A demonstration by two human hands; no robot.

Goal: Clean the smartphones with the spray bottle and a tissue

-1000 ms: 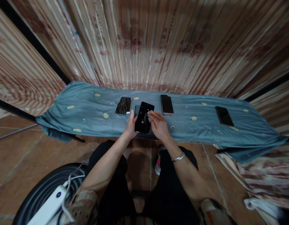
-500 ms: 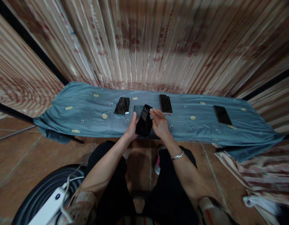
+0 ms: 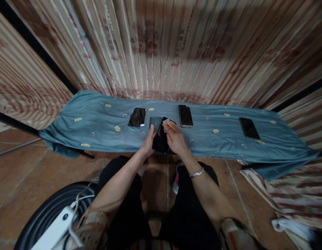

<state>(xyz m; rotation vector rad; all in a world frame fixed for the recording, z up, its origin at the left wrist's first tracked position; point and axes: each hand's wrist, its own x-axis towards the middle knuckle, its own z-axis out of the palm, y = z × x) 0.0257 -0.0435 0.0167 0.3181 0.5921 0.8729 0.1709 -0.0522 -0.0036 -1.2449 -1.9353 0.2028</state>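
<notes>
A black smartphone (image 3: 159, 141) with a glossy face is tilted above the near edge of the cloth-covered table. My left hand (image 3: 148, 142) grips it along its left side, thumb up. Across its upper right part lies my right hand (image 3: 175, 137), with a small whitish piece (image 3: 165, 122), perhaps a wipe, pinched under the fingers against the phone. Just behind is a grey phone (image 3: 155, 121), partly covered by the held one and my left thumb. Two phones lying together (image 3: 137, 117) are to the left, and another dark phone pair (image 3: 185, 116) lies to the right.
A further black phone (image 3: 249, 128) rests toward the right end of the blue-green cloth (image 3: 213, 142). Patterned curtains (image 3: 161, 52) hang behind the table. Lower left, a white power bank-like device (image 3: 55, 229) with a cable sits on a black round ribbed object (image 3: 33, 217).
My right hand has slid left over the phone's upper face with the whitish piece, covering more of it. My left hand keeps its hold. The view has shifted slightly.
</notes>
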